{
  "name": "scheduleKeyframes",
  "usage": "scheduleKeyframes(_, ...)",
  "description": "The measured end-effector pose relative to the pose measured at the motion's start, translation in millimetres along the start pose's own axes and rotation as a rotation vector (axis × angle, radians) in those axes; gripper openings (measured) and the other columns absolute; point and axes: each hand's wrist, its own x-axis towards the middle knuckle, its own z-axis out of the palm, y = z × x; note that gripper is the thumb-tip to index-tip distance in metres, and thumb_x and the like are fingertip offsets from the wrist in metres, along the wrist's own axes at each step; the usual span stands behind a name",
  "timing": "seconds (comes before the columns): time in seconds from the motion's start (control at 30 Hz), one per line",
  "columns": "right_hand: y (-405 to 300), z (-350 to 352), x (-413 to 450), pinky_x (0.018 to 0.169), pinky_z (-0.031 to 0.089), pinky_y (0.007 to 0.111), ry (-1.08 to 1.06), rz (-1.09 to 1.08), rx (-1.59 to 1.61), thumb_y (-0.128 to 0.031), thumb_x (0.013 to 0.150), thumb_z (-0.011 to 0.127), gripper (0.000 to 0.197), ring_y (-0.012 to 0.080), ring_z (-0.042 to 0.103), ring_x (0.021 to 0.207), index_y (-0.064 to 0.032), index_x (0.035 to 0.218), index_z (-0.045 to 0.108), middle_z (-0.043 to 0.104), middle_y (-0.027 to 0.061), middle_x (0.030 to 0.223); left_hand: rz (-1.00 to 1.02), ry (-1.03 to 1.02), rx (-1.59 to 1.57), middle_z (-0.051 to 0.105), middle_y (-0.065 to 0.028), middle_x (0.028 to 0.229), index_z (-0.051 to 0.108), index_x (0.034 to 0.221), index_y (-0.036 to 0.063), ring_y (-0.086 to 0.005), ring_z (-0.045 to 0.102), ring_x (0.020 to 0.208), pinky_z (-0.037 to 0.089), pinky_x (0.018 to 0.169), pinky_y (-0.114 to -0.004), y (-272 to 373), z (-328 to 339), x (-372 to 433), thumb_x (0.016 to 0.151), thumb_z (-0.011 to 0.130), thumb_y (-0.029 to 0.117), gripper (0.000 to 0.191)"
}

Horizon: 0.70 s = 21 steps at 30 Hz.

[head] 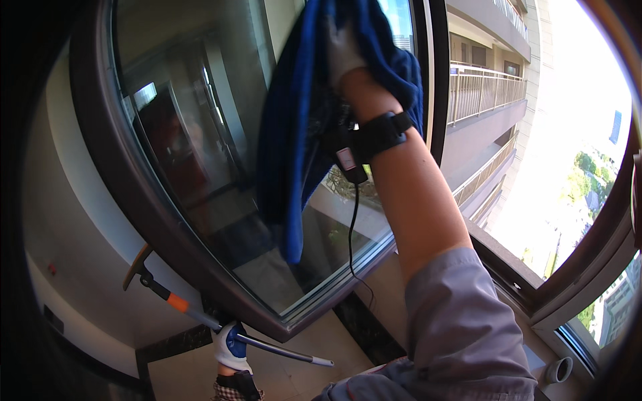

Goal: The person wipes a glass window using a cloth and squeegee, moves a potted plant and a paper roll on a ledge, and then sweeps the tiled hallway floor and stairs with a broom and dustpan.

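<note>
My right hand (343, 50), in a white work glove, holds a large dark blue cloth (288, 135) up against the glass pane (235, 210) of an open window sash. Folds of the cloth hide most of the fingers and hang down over the pane. Low in the view, my left hand (231, 346) wears a white and blue glove and grips a metal pole (281, 349). At the pole's far end is an orange collar (177, 302) with a flat, dark-edged head (135, 268), beside the sash's brown frame (165, 235).
A black wrist strap (383, 133) with a small device and a hanging cable (353, 235) is on my right forearm. Right of the sash, the window opening shows balconies (486, 90) and trees far below. A small cup-like container (557, 370) stands near the sill.
</note>
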Motion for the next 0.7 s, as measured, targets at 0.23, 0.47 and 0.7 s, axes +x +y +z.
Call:
scheduleKeyframes(0.23, 152, 42, -107, 0.087, 0.038, 0.037, 0.135, 0.448, 0.371, -0.033, 0.085, 0.036, 0.044, 0.0357, 0.048, 0.102, -0.0017, 0.116, 0.044, 0.048, 0.0216, 0.114, -0.088, 0.108, -0.332, 0.05, -0.006, 0.098, 0.049, 0.096, -0.0039, -0.0132, 0.047, 0.088, 0.039, 0.077, -0.024, 55, 22, 0, 0.08, 0.048, -0.002, 0.016)
scheduleKeyframes(0.47, 81, 59, -257, 0.094, 0.031, 0.038, -0.708, 0.35, -0.816, -0.024, 0.09, 0.034, 0.039, 0.0257, 0.044, 0.109, -0.0018, 0.119, 0.045, 0.047, 0.0116, 0.118, 0.138, -0.19, 0.064, 0.038, -0.0184, 0.122, 0.043, 0.109, -0.0015, -0.0275, 0.043, 0.109, 0.037, 0.094, -0.039, 82, 2, 16, 0.074, 0.054, -0.007, 0.036)
scheduleKeyframes(0.7, -49, 63, -400, 0.081, 0.04, 0.039, -0.918, -0.04, -1.125, -0.018, 0.083, 0.045, 0.025, 0.0279, 0.051, 0.087, -0.0043, 0.099, 0.059, 0.057, 0.0104, 0.09, 0.266, -0.149, 0.344, 0.057, -0.0172, 0.095, 0.057, 0.083, -0.0068, -0.0241, 0.055, 0.088, 0.04, 0.079, -0.03, 124, 39, 24, 0.078, 0.052, 0.001, 0.011)
